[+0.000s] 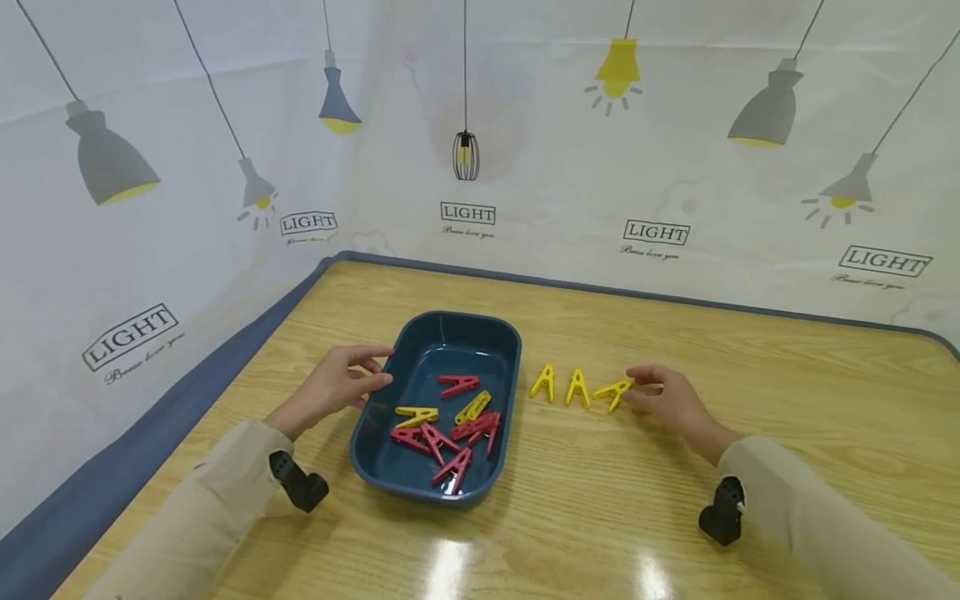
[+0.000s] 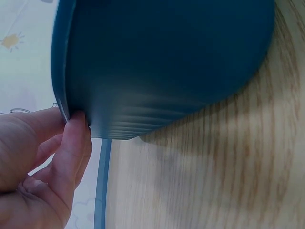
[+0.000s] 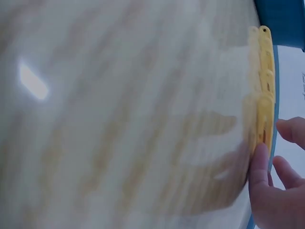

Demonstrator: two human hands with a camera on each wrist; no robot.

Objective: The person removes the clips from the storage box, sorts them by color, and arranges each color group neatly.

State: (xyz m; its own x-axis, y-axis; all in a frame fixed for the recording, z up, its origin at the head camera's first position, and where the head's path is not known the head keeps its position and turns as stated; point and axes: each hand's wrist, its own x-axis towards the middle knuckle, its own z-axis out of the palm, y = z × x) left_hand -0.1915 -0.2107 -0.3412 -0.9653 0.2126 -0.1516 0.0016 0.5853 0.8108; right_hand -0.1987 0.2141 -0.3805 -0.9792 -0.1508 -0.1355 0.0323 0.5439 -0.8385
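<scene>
I see both beige-sleeved arms (image 1: 213, 492) extended forward; the bare left hand (image 1: 330, 387) pinches with thumb and fingers, the bare right hand (image 1: 671, 404) has its digits parted.

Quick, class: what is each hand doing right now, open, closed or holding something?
Left hand: closed, holding the blue tray by its rim.
Right hand: at the rightmost yellow clip; whether it grips or only touches cannot be told.
</scene>
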